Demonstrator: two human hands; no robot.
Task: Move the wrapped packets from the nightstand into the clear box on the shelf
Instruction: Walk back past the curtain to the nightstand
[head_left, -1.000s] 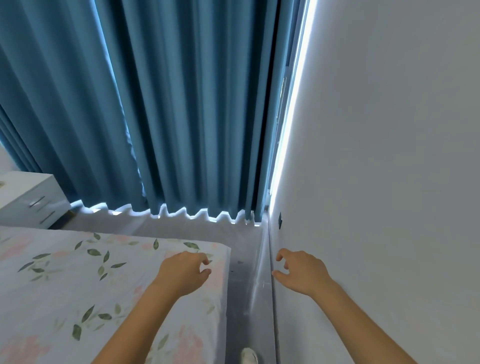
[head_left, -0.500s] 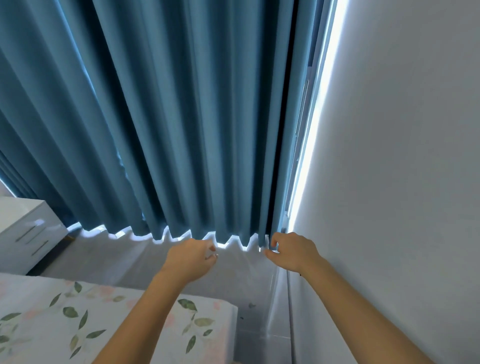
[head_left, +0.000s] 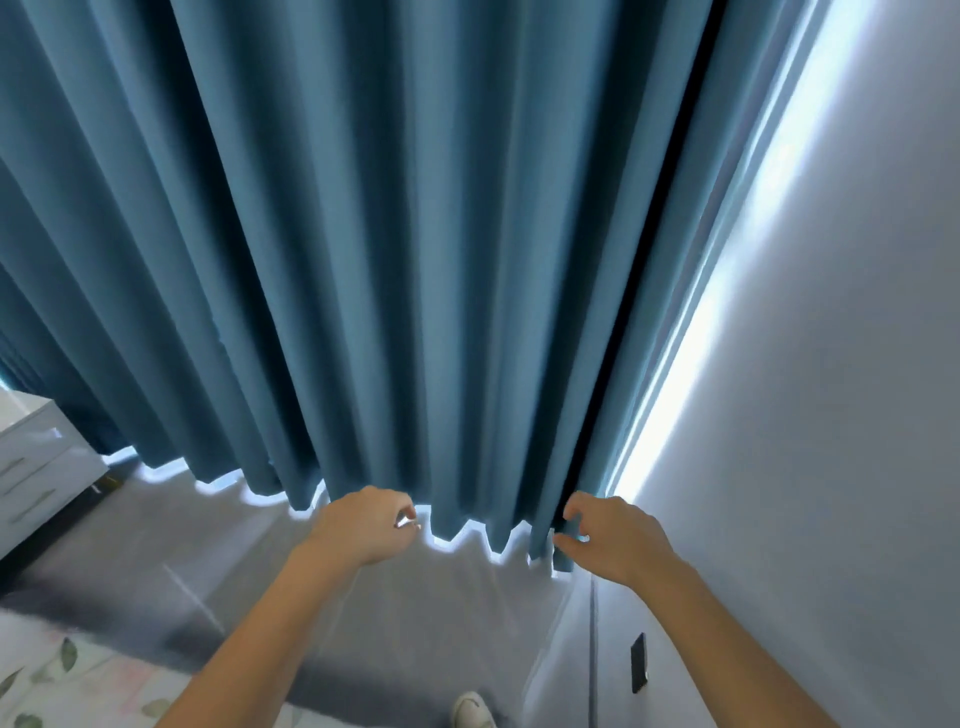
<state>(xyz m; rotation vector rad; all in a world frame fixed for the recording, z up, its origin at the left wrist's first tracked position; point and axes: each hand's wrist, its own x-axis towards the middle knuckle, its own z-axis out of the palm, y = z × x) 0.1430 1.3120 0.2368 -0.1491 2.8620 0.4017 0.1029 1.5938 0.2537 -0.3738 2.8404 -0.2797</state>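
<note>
Blue curtain (head_left: 415, 260) behind curled hands (head_left: 369, 525)

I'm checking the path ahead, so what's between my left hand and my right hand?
In the head view, the blue curtain's zigzag hem hangs between the left hand and right hand, with grey floor below.

Bedroom: bed (head_left: 67, 680), curtain (head_left: 395, 260), nightstand (head_left: 36, 467)
</note>
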